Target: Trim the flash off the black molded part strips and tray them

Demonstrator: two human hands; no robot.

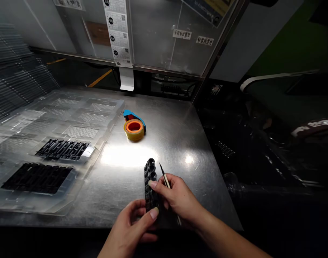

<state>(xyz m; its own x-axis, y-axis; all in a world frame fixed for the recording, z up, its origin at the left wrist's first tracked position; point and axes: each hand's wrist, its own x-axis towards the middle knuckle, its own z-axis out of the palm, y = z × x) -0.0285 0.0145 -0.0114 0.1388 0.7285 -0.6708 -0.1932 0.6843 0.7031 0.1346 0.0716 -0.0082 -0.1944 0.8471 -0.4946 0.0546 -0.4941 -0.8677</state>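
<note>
A narrow black plastic part [151,175] with a row of round openings stands lengthwise near the front edge of the metal table. My left hand [135,222] is closed around its lower end, thumb on the near face. My right hand [177,195] is closed on a slim pointed tool [167,181] with a dark tip and pale shaft, possibly tweezers. The tool's tip points up and away, beside the part. My right thumb also presses against the part's side. My fingers hide some of the part and the middle of the tool.
A clear plastic tray [104,138] lies on the left, with black parts [38,178] and more black parts [63,149] in two compartments. Behind the hands sits a tape dispenser [134,129]. Stacked trays [15,71] rise at far left. A label strip [118,32] hangs behind the metal table [201,186].
</note>
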